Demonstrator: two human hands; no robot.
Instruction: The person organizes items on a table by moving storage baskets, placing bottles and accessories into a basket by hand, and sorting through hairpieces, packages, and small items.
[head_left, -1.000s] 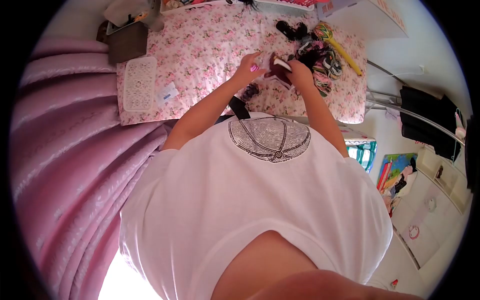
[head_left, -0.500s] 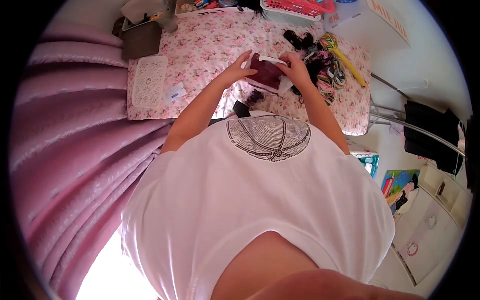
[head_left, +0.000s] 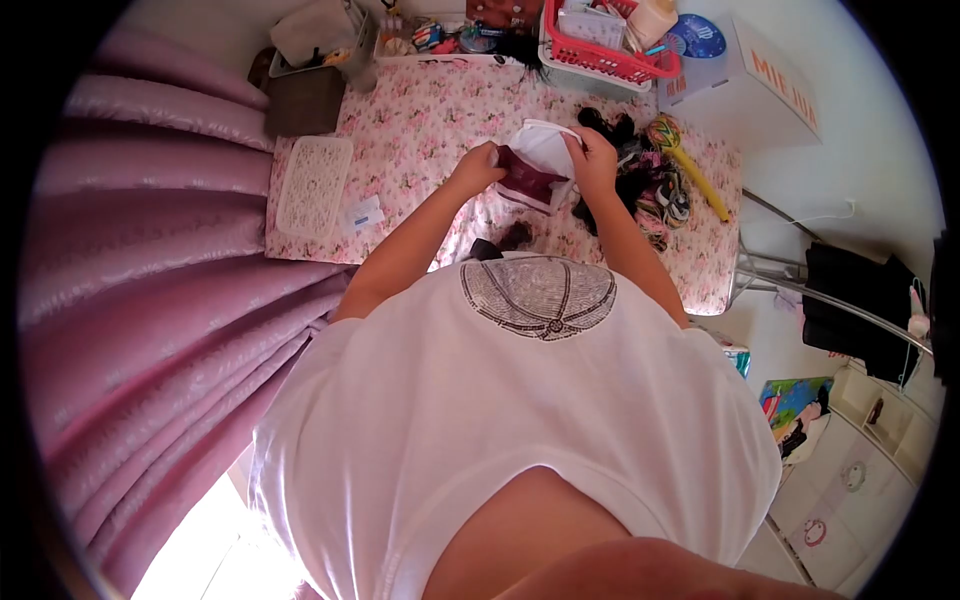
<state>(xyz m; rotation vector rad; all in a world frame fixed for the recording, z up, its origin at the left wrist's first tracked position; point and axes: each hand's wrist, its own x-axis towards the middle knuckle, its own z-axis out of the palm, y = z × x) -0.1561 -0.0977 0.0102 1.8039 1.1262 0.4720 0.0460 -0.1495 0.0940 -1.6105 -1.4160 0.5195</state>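
Over the flowered table, both my hands hold a small dark-red and white pouch-like piece (head_left: 530,184). Its white part stands spread upward at the top, and the dark-red panel faces me. My left hand (head_left: 478,168) pinches the left edge, fingers closed. At the upper right, my right hand (head_left: 594,162) grips the white rim between thumb and fingers. Just right of that hand lies a heap of black and multicoloured yarn hanks (head_left: 655,195). A dark fuzzy tuft (head_left: 515,236) lies below the piece, close to my shirt.
A white lace-patterned tray (head_left: 313,187) and a small white packet (head_left: 366,213) lie at the left of the table (head_left: 420,120). A yellow-handled item (head_left: 700,185) lies by the yarn. Behind stand a red basket (head_left: 600,60), a white box (head_left: 745,85) and a brown box (head_left: 305,102).
The piece has been opened out, and its white part now spreads above the dark-red panel. My left hand has shifted to its left edge. The view has tilted, showing more of the table's back.
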